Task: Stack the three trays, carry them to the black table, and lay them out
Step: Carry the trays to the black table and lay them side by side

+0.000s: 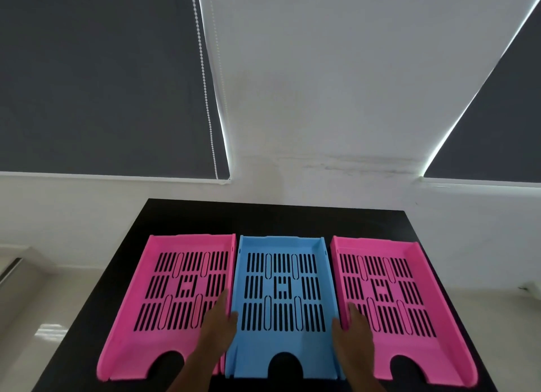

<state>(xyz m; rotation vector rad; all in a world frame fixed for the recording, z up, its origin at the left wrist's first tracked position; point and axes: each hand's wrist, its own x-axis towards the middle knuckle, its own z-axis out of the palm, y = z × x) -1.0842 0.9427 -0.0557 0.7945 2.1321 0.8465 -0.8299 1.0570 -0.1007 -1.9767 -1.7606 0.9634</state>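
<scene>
Two hands pinch the blue tray [282, 292] by its side walls, right in the middle of the black table [263, 219]. On both the left hand [218, 330] and the right hand [352, 333], the thumb is inside and the fingers are close together outside. The fingers spill over the left pink tray [140, 309] and right pink tray [415, 304], which sit just beside the blue one. Grey blinds [102, 84] hang behind.

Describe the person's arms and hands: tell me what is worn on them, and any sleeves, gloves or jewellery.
Both hands are bare: no gloves on the left hand or the right hand. No ring, watch or bracelet shows, though the picture is a little blurred. The left forearm and right forearm are uncovered as far as the frame's bottom edge, with no sleeve in view.
</scene>
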